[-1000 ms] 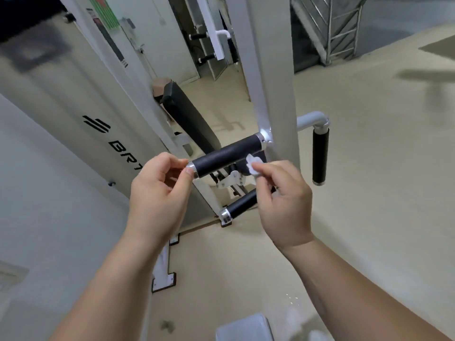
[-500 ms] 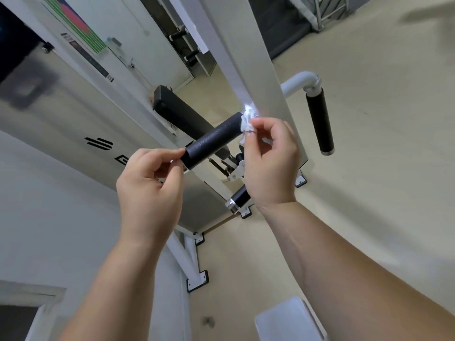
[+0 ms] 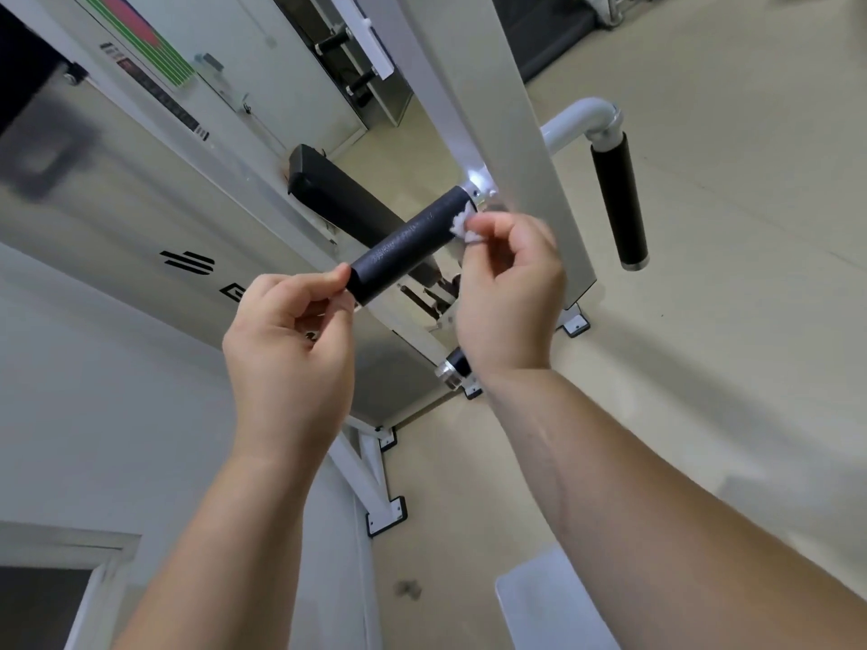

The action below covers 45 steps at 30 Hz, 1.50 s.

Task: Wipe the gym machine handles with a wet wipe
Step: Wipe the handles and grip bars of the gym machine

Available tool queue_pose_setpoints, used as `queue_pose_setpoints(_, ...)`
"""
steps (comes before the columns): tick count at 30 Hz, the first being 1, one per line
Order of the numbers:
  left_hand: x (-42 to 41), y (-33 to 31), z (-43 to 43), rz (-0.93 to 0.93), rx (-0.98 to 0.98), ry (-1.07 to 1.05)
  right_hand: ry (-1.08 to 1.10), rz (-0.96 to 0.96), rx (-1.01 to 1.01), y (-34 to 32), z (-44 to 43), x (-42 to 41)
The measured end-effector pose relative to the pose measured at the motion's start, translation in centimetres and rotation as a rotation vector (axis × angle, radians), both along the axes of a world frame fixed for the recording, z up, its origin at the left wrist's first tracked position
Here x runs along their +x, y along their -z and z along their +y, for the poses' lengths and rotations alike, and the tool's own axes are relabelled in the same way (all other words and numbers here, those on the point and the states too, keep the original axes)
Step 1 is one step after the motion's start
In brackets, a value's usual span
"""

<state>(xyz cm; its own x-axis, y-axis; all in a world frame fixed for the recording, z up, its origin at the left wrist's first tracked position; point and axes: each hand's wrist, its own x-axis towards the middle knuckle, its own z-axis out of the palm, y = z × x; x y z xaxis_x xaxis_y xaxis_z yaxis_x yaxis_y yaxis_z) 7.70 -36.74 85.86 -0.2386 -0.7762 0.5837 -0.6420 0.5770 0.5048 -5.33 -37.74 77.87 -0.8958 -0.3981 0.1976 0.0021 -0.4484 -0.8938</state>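
Pinches the free lower-left end of the black handle [image 3: 413, 243] with left hand [image 3: 286, 349]; holds the wet wipe [image 3: 462, 227] in right hand [image 3: 509, 293] at the upper-right end; should likely wipe down this slanted axis.

- A single wide-angle view sits on the person's head, facing forward and down, near the black handle [image 3: 408, 246].
- Left of the handle stands the machine panel [image 3: 140, 218]; right of it, the floor [image 3: 732, 344].

The black cylindrical foam handle [image 3: 413, 243] bears faint grey lettering; the crumpled wet wipe [image 3: 462, 228] is white. The steel post [image 3: 511, 110] is white, the left panel's striped logo [image 3: 187, 264] black, the right floor [image 3: 727, 344] beige.
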Motion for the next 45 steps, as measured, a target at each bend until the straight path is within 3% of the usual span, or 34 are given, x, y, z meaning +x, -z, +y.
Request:
queue_pose_setpoints(3,-0.5,0.2,-0.2,0.013,-0.011,0.013,0.013,-0.033,-0.008,-0.5,-0.1,0.8)
queue_pose_setpoints(8,-0.4,0.1,-0.6,0.002,-0.019,0.019,-0.159,0.174,-0.059,-0.4,1.4,4.3)
queue_pose_setpoints(15,0.0,-0.1,-0.7,-0.021,0.013,0.021,0.034,-0.02,-0.002,-0.7,-0.4,-0.6)
queue_pose_setpoints(22,0.2,-0.3,-1.3,-0.046,-0.016,0.023,-0.227,0.244,-0.057,-0.5,1.2,4.5)
queue_pose_setpoints(29,0.1,0.1,-1.0,-0.019,-0.029,0.039,0.027,0.085,0.024,-0.9,-0.2,0.6)
queue_pose_setpoints(34,0.3,-0.1,-1.5,-0.025,-0.045,0.061,-0.182,0.391,-0.031,-0.6,1.5,4.6)
queue_pose_setpoints(41,0.2,0.1,-1.1,0.001,-0.044,0.081,0.086,0.25,0.064,-1.3,0.2,-0.4)
queue_pose_setpoints(45,0.2,0.2,-1.4,0.027,-0.036,0.08,-0.014,0.585,-0.027,-1.4,1.1,3.3)
